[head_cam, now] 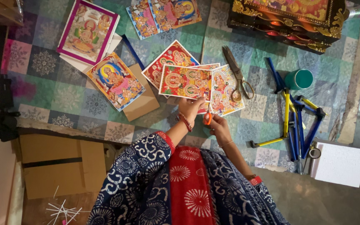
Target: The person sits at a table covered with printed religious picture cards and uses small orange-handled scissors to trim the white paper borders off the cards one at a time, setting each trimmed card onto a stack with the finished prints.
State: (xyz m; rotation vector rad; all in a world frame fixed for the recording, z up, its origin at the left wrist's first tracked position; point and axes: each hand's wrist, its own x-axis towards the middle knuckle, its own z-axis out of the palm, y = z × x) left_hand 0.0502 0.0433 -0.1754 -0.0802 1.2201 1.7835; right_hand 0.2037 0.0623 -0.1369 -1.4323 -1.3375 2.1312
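At frame centre, the left hand (189, 106) pinches a red picture card (185, 82); the right hand (217, 124) is closed around orange-handled scissors (207, 118).

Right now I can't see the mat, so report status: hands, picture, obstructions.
Left hand holds red picture card. Right hand grips orange tool. Scissors lie alongside.

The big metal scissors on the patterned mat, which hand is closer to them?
Right. The right hand lies just below the big metal scissors; the left hand, holding a red picture card, sits farther over.

Large metal scissors (237, 74), a teal cup (299, 79), a white foam slab (340, 163) and flat cardboard (57, 164) lie about
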